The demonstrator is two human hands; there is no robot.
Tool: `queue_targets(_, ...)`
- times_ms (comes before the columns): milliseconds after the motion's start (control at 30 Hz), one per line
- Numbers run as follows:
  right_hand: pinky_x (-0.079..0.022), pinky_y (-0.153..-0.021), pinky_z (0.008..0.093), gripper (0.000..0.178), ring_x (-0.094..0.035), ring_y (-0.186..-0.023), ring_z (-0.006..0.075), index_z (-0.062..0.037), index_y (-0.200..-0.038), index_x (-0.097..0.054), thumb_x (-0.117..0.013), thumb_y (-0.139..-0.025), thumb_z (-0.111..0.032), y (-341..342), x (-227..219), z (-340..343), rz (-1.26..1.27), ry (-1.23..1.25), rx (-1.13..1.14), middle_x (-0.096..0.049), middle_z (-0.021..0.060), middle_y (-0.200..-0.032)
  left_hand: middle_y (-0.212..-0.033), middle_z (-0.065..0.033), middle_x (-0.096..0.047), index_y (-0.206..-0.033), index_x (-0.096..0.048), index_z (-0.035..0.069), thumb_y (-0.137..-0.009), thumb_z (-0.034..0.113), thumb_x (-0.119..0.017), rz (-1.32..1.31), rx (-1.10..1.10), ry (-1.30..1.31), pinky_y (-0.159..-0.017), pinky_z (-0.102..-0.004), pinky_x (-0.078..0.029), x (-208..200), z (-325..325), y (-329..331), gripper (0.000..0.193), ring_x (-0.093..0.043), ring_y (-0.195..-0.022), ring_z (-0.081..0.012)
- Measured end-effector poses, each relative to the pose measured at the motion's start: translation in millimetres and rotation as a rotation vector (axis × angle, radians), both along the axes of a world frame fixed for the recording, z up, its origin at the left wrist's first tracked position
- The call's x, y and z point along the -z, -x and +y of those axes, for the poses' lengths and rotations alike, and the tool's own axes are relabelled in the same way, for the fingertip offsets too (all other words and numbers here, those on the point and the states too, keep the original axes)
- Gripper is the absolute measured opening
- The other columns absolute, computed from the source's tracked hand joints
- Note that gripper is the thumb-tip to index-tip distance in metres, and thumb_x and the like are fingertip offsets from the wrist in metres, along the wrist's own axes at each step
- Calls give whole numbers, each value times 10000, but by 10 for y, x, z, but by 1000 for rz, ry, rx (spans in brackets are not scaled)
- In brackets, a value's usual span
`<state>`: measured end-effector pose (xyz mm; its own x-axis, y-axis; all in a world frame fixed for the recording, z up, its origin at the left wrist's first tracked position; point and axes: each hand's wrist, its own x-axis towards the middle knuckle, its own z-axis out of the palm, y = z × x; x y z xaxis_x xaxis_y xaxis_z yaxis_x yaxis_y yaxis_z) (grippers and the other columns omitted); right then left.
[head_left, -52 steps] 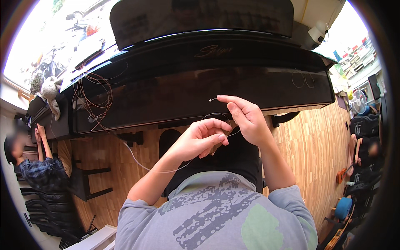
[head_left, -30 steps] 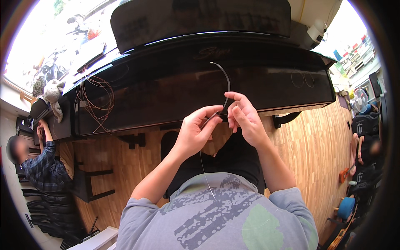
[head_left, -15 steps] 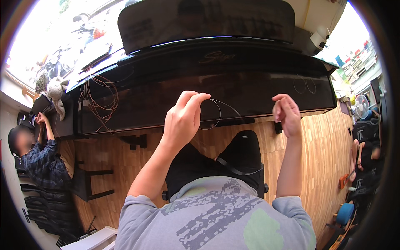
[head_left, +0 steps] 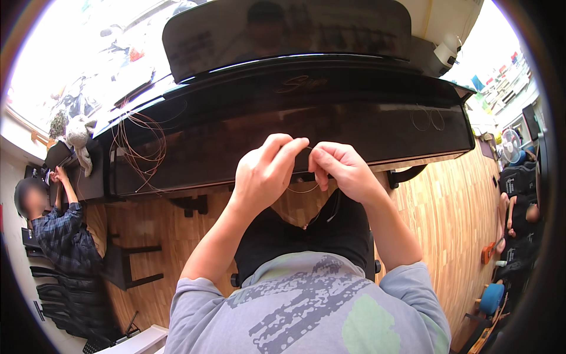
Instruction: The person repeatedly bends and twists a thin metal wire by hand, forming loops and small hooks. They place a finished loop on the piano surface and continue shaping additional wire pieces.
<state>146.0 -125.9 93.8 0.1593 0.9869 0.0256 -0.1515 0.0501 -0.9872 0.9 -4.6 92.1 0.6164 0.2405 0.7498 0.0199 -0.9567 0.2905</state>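
In front of the closed black piano lid [head_left: 218, 150], both my hands are raised above my lap, close together. My left hand [head_left: 264, 177] pinches a thin looped wire string [head_left: 302, 192] between thumb and fingers. Beside it, my right hand [head_left: 346, 174] has its thumb and forefinger pressed together on the string. A short bit of wire shows between the two sets of fingertips, and the rest curves below them. The string's ends are too fine to make out.
Copper-coloured coiled strings [head_left: 138, 144] lie on the lid's left, and a thinner coil [head_left: 427, 118] on its right. A person in a plaid shirt [head_left: 62, 233] sits at far left by a plush toy [head_left: 78, 133]. A blue fan [head_left: 512, 146] stands at far right.
My right hand has moved left and in to meet the left hand, and its fingers now close on the string. My left hand keeps its pinch nearly in place.
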Motion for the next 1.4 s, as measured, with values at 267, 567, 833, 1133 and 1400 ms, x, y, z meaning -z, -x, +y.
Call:
queue_targets(267,-213,-442,181,275,-280,-491,-16,-49,-841,-580,-470,-1011,-236,34,29,43,38,-79,235,-367,-101,-570,-711,20,-497,-1166,-570,14,-931,54,-529,98,76,708,-518,-192,-349,80,-28,174,242,-387,-555,-27)
queue_targets(567,-208,-443,185,268,-278,-499,-17,-45,-843,-582,-475,-1008,-227,116,20,67,34,-116,292,-359,-100,-572,-638,91,-363,-1103,-603,21,-1020,232,-420,21,225,1036,-496,-187,-251,115,-49,187,292,-298,-557,3)
queue_targets(833,-289,-489,188,256,-373,-545,17,-48,-857,-591,-474,-1006,-219,137,42,63,-46,-149,317,-443,-52,-590,-680,49,-466,-1034,-610,9,-1027,217,-401,-84,267,1151,-560,-183,-383,224,-78,102,295,-434,-603,-23)
queue_targets(1133,-329,-475,174,268,-408,-524,24,-44,-896,-603,-451,-1013,-231,218,102,43,-12,-72,238,-502,-20,-644,-727,-34,-518,-901,-509,53,-1033,203,-331,-355,578,1525,-700,-308,-497,239,-111,-36,267,-566,-722,-148)
queue_targets(1400,-309,-410,175,279,-373,-448,18,-45,-894,-589,-442,-1017,-248,201,130,37,98,-108,258,-481,-26,-593,-669,-18,-466,-888,-501,52,-1026,224,-332,-432,656,1609,-699,-328,-496,218,-110,-57,278,-552,-706,-169)
